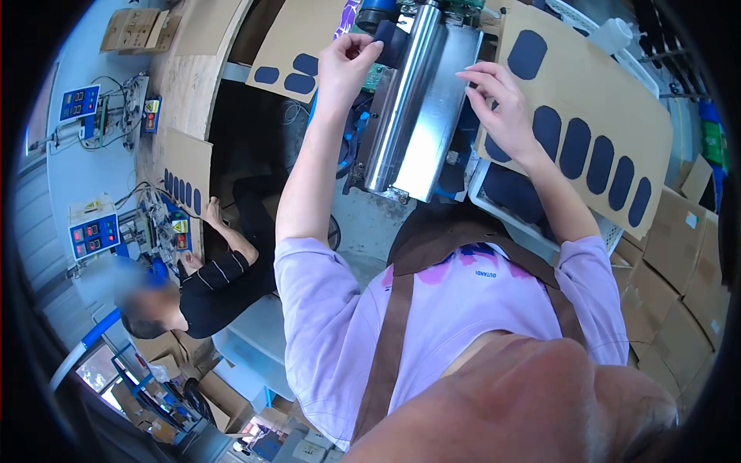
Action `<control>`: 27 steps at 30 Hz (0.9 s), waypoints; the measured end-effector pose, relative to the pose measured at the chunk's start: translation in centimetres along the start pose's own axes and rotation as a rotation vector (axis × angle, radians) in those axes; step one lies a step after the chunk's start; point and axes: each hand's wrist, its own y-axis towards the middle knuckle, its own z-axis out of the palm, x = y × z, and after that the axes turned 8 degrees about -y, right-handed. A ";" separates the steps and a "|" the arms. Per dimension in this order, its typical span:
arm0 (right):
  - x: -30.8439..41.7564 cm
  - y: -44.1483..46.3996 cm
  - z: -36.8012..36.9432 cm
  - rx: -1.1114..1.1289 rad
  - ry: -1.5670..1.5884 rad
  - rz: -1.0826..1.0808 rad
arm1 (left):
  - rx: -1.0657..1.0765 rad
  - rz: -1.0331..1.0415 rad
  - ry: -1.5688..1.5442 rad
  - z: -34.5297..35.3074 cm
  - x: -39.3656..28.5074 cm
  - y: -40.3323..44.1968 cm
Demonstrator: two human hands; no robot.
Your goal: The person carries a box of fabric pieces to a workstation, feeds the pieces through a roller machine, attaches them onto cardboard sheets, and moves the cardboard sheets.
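My left hand (345, 68) is at the left side of a roller machine, thumb and fingertips pinched at the edge of a dark oval-ended pad (392, 43). The pad hangs beside the shiny steel roller (403, 100). My right hand (500, 108) hovers by the right edge of the flat metal plate (446, 108), its fingers apart and nothing visible in them. Beyond it lies a cardboard sheet (572, 86) bearing several dark pads (576, 148) in a row.
Left of the machine is another cardboard sheet (279, 38) with dark pads (299, 82). A white crate (505, 202) stands below the right sheet. Brown boxes (670, 255) are stacked at far right. At left, a seated co-worker (224, 293) handles a cardboard sheet (187, 162) near control boxes (94, 234).
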 end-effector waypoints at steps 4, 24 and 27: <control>-1.0 -1.3 -0.9 0.290 0.670 0.329 | -0.035 0.154 0.306 2.3 -3.7 -3.2; -22.5 3.6 -9.0 -0.412 0.997 0.563 | 0.622 0.545 0.360 19.1 2.4 -19.2; -25.4 3.7 -9.5 -0.506 0.215 0.555 | 0.665 0.495 0.386 19.4 4.3 -20.8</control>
